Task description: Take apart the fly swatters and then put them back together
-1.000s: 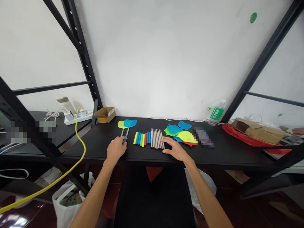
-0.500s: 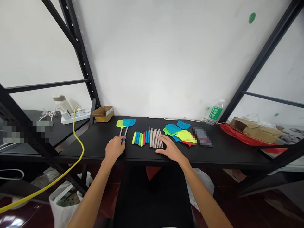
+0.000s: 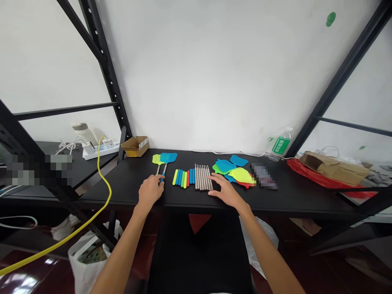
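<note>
My left hand lies over the handles of two assembled fly swatters, its fingers closed around the blue handle of the blue fly swatter. Beside it, the yellow-green fly swatter has its lower end hidden under the hand. My right hand is open, fingertips at the right edge of a row of metal rods. Between the hands, left of the rods, several coloured handle grips in yellow, blue, green and red stand side by side. Right of the rods is a pile of loose swatter heads.
The black table backs onto a white wall. A small cardboard box sits at its back left, a water bottle at the back right. A yellow cable hangs past the left rack post. A red bag with cardboard lies far right.
My right hand has shifted slightly right, its thumb drawn back from over the rods. My left hand stays at the blue handle. The whole view has moved a little.
</note>
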`<action>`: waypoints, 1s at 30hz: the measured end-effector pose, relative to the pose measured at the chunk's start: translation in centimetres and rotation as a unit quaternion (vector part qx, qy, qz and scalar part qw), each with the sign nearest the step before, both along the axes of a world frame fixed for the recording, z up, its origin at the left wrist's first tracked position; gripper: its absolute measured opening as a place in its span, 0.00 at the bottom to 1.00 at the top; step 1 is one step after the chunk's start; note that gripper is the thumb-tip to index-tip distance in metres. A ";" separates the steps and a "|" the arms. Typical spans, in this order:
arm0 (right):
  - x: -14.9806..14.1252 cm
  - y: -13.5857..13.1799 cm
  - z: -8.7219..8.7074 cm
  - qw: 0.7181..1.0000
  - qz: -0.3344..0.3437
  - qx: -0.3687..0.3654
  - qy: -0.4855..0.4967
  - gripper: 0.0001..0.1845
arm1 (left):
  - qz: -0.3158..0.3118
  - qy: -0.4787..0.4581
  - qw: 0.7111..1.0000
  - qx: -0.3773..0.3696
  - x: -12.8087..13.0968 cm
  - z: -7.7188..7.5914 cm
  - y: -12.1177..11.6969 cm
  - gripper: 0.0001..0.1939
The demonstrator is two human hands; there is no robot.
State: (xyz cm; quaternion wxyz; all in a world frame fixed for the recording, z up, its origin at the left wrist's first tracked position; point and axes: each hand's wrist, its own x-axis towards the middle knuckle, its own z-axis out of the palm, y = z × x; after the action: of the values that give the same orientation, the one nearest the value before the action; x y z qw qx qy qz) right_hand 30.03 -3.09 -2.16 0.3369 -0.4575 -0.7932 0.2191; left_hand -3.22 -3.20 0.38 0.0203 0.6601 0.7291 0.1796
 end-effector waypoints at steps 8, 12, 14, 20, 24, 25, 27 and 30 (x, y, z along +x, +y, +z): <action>-0.3 0.5 0.0 1.000 -0.019 0.015 -0.001 0.28 | 0.001 -0.003 1.000 0.002 0.1 0.0 -0.1 0.20; -0.3 0.7 -0.4 1.000 -0.010 0.014 0.022 0.29 | 0.001 -0.006 1.000 0.001 0.0 0.0 -0.1 0.19; -0.1 0.6 -0.5 0.999 -0.004 0.020 0.029 0.28 | -0.001 -0.005 1.000 -0.002 0.0 0.0 -0.1 0.19; -0.4 -0.2 0.0 0.999 0.002 0.044 0.015 0.16 | 0.000 -0.004 1.000 -0.004 0.0 0.0 -0.1 0.20; -0.7 -0.5 0.1 0.999 -0.002 0.052 0.008 0.10 | 0.005 -0.005 1.000 -0.006 0.1 0.1 -0.1 0.20; -0.7 -0.5 0.0 0.998 -0.003 0.056 0.007 0.10 | 0.004 -0.005 1.000 -0.008 0.1 0.1 -0.2 0.20; -0.7 -0.5 -0.1 0.998 -0.006 0.065 0.005 0.10 | 0.003 -0.005 1.000 -0.008 0.2 0.2 -0.2 0.20; -0.7 -0.5 -0.2 0.997 -0.006 0.075 0.006 0.10 | 0.002 -0.002 1.000 -0.004 0.2 0.2 -0.2 0.20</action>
State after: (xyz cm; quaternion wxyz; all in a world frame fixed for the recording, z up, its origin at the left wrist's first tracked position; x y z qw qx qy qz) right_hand 29.28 -3.61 -2.32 0.3760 -0.4345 -0.8027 0.1597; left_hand -3.05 -3.42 0.62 0.0242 0.6579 0.7313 0.1780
